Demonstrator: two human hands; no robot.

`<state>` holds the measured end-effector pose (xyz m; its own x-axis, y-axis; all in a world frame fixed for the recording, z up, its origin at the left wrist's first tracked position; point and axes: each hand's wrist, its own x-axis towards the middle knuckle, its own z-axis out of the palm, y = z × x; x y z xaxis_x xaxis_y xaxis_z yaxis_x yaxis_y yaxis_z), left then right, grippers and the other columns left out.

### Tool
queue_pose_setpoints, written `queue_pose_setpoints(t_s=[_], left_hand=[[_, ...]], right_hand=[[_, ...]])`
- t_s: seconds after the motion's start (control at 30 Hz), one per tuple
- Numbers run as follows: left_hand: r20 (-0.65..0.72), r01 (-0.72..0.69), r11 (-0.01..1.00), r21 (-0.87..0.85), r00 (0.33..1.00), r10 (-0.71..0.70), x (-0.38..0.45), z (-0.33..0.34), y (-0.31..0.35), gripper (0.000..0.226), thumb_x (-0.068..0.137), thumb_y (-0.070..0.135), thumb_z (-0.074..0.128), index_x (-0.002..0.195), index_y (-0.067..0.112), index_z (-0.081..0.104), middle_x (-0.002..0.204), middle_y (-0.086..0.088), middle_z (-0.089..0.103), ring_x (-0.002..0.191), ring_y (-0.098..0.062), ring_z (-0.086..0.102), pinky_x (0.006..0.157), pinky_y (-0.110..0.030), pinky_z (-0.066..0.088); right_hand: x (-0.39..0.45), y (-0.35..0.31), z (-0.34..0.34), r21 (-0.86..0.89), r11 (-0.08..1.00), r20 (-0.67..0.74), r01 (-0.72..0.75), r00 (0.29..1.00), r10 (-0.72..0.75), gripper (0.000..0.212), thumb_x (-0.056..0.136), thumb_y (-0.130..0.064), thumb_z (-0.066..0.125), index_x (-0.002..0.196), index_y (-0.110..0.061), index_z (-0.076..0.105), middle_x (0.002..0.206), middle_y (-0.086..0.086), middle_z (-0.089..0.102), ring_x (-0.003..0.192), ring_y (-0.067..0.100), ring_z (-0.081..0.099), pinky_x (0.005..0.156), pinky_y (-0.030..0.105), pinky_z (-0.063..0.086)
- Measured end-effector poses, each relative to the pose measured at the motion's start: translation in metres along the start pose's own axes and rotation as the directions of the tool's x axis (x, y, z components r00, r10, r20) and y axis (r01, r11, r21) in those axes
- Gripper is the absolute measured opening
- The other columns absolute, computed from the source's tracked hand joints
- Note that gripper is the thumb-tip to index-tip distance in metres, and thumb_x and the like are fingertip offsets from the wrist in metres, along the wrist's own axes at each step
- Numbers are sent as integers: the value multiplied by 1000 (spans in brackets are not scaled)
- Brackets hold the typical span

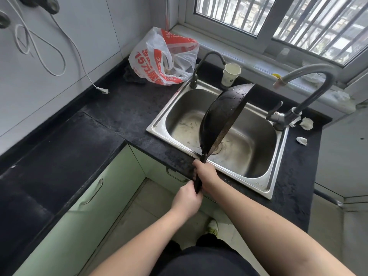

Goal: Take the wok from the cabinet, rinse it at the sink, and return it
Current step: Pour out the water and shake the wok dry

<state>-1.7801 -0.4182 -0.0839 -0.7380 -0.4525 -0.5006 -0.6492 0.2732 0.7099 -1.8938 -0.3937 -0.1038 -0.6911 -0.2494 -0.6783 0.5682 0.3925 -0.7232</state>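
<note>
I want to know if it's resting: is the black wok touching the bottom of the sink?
Cannot tell. In the head view the wok is tilted on edge over the sink, held by its handle, but its lower rim hides any gap.

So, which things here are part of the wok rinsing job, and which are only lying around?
Part of the job:
wok
sink
large faucet
green cabinets
left hand
right hand

Only lying around:
plastic bag
paper cup
crumpled tissues
white cable
</note>
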Motion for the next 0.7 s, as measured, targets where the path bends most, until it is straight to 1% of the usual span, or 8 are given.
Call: queue_pose_setpoints(t_s=[0.1, 0.23, 0.33, 0.57, 0.7], left_hand=[[4, -7, 1000, 25, 1000, 7, 1, 2, 3, 25, 91, 32, 53, 102, 10, 55, 104, -17, 67, 98, -38, 62, 76, -41, 52], [-1, -5, 998, 64, 1000, 5, 1, 4, 4, 26, 91, 32, 52, 104, 10, 55, 106, -17, 67, 99, -38, 61, 75, -40, 51], [-4, -8, 997, 78, 1000, 9, 0, 4, 5, 26, 91, 32, 52, 103, 10, 55, 106, -17, 67, 99, -39, 61, 75, -41, 51], [-4, -14, 995, 103, 1000, 14, 0, 2, 6, 26, 91, 33, 51, 102, 9, 55, 106, -17, 67, 100, -39, 61, 75, -41, 51], [-1, -20, 993, 117, 1000, 20, 0, 2, 6, 27, 91, 34, 51, 102, 9, 55, 107, -18, 67, 101, -39, 61, 75, -41, 50]], right_hand=[[2, 0, -4, 24, 1000, 11, -14, 1000, 14, 21, 79, -13, 54, 62, -12, 43, 49, 6, 42, 44, 20, 37, 46, 29, 32], [5, 3, -6, 70, 997, 29, -20, 999, 18, 21, 80, -10, 54, 63, -13, 43, 46, 3, 40, 43, 19, 35, 47, 31, 31], [5, 3, -7, 65, 997, 45, -31, 999, 28, 21, 79, -11, 54, 61, -13, 43, 44, 3, 40, 42, 19, 36, 48, 32, 31], [6, 3, -8, 86, 996, 59, -36, 998, 31, 26, 81, -10, 53, 59, -14, 40, 46, 3, 38, 41, 18, 34, 46, 30, 31], [7, 3, -7, 88, 995, 55, -39, 998, 34, 23, 79, -10, 53, 60, -14, 41, 45, 3, 38, 41, 18, 34, 46, 30, 31]])
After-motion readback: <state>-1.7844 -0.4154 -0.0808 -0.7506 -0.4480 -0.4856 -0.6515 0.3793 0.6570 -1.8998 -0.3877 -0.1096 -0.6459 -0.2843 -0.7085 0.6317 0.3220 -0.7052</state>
